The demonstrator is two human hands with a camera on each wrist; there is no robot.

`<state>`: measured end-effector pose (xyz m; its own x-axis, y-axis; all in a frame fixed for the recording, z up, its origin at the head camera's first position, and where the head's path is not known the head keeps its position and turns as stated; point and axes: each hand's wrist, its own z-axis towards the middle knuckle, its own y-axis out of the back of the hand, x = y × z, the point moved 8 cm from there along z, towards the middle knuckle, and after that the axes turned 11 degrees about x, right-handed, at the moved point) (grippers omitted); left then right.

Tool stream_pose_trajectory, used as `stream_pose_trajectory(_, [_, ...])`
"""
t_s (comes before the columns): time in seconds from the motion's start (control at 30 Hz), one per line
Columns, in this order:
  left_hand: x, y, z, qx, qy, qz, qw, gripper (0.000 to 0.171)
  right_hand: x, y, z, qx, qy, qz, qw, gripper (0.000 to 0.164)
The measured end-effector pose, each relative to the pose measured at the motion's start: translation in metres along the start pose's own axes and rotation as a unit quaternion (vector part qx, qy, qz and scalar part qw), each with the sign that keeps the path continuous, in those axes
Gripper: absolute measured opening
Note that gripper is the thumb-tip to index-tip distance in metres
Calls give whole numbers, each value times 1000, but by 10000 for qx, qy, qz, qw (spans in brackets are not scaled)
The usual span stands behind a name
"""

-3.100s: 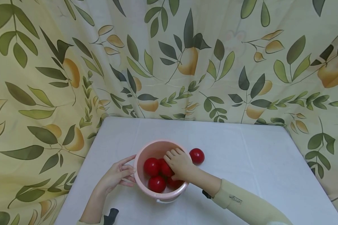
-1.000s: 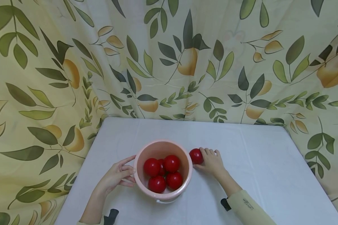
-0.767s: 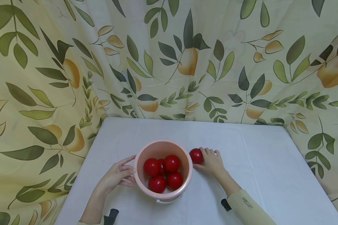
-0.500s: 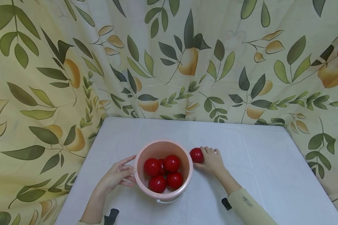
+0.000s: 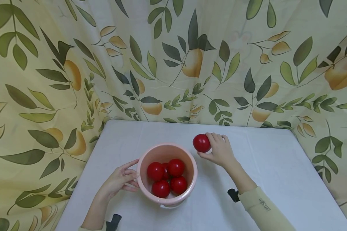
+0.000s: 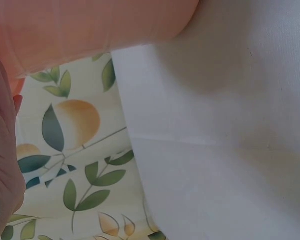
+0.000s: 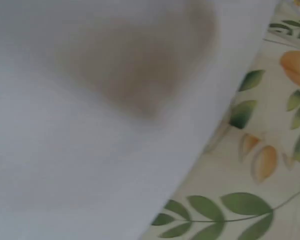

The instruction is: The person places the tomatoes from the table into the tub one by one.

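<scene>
A shiny red ball (image 5: 201,143) is in my right hand (image 5: 219,149), gripped from its right side between thumb and fingers. It hangs over the table beyond the right side of a pink bucket (image 5: 143,184). My left hand (image 5: 118,180) rests against the bucket's left side with loosely spread fingers touching the outer wall. Several more red balls (image 5: 161,189) lie inside the bucket; one is mostly hidden beneath the others. The left wrist view catches the bucket's side wall (image 6: 90,30) and part of the left hand (image 6: 2,160). In the right wrist view the held ball is out of frame.
A white cloth-covered table (image 5: 263,166) carries the bucket. The bucket's thin white handle (image 5: 168,207) hangs down at the near side. Behind the table's far edge hangs a curtain (image 5: 173,86) printed with leaves and fruit.
The right hand came out of the bucket, took hold of the red ball on the table beside it, and has lifted it up and away. Left hand and bucket stay put.
</scene>
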<state>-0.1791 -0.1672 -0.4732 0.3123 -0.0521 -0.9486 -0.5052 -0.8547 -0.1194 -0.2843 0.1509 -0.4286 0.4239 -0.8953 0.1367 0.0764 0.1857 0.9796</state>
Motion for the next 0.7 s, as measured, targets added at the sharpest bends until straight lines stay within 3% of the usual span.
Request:
stream_pose_trajectory(0.2, [0,1,0,-25,5,24,10000,63,34,33,4,-113,579,103,9982,75])
stream_pose_trajectory(0.33, [0,1,0,-29,14,49,10000,63,61,41,4,2,1207,309,9922,74])
stream_pose_trajectory(0.5, [0,1,1,29,-16,12,10000,64,96,29,-2,325,2197,223,9748,71])
stream_pose_trajectory(0.7, [0,0,1,74,-36,-100,9999,64,131,4,-12,1157,3029,-22,9460,75])
